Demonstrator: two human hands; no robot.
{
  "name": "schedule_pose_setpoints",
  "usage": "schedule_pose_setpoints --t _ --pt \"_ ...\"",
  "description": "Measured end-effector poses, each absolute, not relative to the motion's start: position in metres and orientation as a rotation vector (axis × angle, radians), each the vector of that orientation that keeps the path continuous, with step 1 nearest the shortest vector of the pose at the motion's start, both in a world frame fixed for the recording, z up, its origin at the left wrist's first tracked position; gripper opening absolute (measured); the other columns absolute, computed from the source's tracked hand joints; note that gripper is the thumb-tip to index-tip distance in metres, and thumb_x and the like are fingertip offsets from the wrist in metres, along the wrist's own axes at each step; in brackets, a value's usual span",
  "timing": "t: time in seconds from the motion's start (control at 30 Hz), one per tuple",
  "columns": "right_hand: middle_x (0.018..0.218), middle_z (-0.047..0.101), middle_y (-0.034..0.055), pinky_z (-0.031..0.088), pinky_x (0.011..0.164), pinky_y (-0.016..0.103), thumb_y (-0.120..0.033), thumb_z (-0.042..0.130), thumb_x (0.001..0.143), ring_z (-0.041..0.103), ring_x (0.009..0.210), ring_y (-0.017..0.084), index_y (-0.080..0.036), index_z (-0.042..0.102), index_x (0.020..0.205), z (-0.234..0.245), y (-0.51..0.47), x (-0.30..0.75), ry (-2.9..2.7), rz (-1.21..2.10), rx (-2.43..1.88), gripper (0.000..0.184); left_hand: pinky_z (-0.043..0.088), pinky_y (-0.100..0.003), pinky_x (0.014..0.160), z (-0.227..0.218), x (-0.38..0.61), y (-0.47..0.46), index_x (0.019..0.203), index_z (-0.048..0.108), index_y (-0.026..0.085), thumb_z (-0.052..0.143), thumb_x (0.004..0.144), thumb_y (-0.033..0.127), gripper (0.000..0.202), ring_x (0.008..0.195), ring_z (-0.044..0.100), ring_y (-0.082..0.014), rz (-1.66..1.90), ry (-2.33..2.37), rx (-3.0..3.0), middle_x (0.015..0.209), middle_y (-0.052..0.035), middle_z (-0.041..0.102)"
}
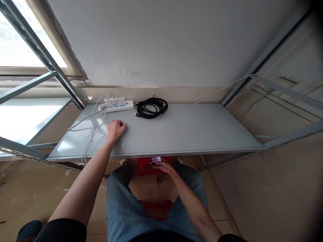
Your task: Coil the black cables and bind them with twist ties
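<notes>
Below desk edge (186,153) | phone (156,159) lit purple-pink | right fingers (159,164) gripping it | left fingers (123,128) loosely fisted

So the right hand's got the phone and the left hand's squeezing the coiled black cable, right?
Not quite: in the head view, the left hand rests curled on the grey tabletop, apart from the coiled black cable. The right hand does have the phone.

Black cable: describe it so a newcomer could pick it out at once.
Start at the grey tabletop against the wall. Near its back edge, just right of the white power strip and beyond the left hand, lies the black cable. Its colour and loose round coil set it apart from the white cords nearby.
</notes>
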State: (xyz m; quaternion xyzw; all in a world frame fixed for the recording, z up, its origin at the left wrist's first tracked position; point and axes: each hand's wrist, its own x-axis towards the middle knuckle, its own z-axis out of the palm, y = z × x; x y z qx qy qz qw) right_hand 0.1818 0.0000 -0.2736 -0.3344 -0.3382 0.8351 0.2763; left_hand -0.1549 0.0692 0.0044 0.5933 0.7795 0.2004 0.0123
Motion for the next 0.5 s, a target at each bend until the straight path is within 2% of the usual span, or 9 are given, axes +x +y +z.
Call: schedule_pose_setpoints --t 0.1,0.17,0.27,0.37,0.5 --pt "0.130 0.072 0.0132 0.062 0.089 0.038 -0.024 0.084 0.067 0.071 0.119 0.031 -0.019 0.066 0.123 -0.275 -0.002 0.183 -0.899 2.233 -0.911 0.059 0.045 -0.039 0.083 0.004 -0.155 0.070 0.068 0.061 0.022 0.050 0.083 0.027 0.020 0.098 0.065 -0.0327 0.620 2.429 1.853 0.081 -0.0129 0.073" --pt "0.127 0.073 0.0140 0.062 0.090 0.038 -0.028 0.083 0.069 0.071 0.119 0.031 -0.018 0.067 0.120 -0.274 0.000 0.184 -0.907 2.237 -0.954 0.054 0.045 -0.039 0.083 0.002 -0.157 0.071 0.068 0.062 0.022 0.051 0.083 0.028 0.020 0.099 0.065 -0.0328 0.616 2.428 1.857 0.082 -0.0127 0.073" --pt "0.120 0.075 0.0153 0.062 0.088 0.040 -0.047 0.076 0.079 0.073 0.114 0.030 -0.017 0.069 0.113 -0.270 0.008 0.185 -0.939 2.258 -1.057 0.046 0.046 -0.039 0.083 0.000 -0.158 0.073 0.068 0.063 0.022 0.051 0.083 0.029 0.020 0.099 0.065 -0.0328 0.612 2.435 1.857 0.082 -0.0125 0.073" --pt "0.110 0.077 0.0155 0.063 0.078 0.041 -0.063 0.069 0.080 0.076 0.102 0.032 -0.017 0.072 0.108 -0.260 0.025 0.189 -1.090 2.282 -1.146 0.054 0.046 -0.039 0.083 -0.001 -0.159 0.073 0.068 0.064 0.022 0.051 0.082 0.028 0.020 0.099 0.066 -0.0330 0.609 2.438 1.856 0.081 -0.0130 0.073" --pt "0.096 0.079 0.0149 0.061 0.078 0.044 -0.062 0.071 0.075 0.075 0.096 0.035 -0.018 0.075 0.103 -0.235 0.046 0.205 -1.501 2.212 -1.270 0.052 0.046 -0.039 0.083 0.001 -0.158 0.072 0.069 0.065 0.022 0.051 0.083 0.028 0.021 0.098 0.066 -0.0330 0.617 2.433 1.858 0.080 -0.0132 0.073"
